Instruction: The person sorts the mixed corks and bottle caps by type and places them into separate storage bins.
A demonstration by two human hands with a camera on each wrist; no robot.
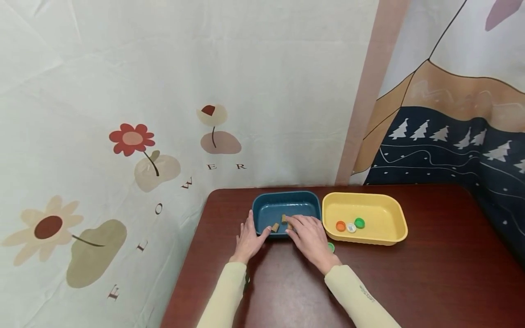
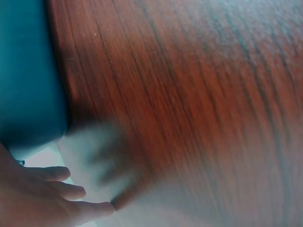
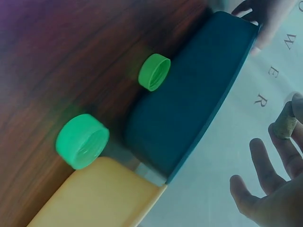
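Note:
My right hand (image 1: 309, 239) is over the front right part of the blue tray (image 1: 287, 196). Between thumb and fingertips it pinches a small cork (image 3: 285, 124), clearest in the right wrist view. Two more corks, one toward the front (image 1: 275, 228) and another beside the right fingertips (image 1: 284, 218), lie in that tray. At the tray's left front corner, my left hand (image 1: 247, 239) touches the side with fingers extended, its thumb by the front rim. In the left wrist view, the left fingers (image 2: 61, 198) look straight and hold nothing.
Right of the blue tray stands a yellow tray (image 1: 393, 200) containing an orange cap (image 1: 340, 226), a white cap (image 1: 351, 227) and a green cap (image 1: 359, 222). Two green caps, one near the blue tray (image 3: 154, 72) and one by the yellow tray (image 3: 82, 142), rest on the brown table (image 1: 443, 273).

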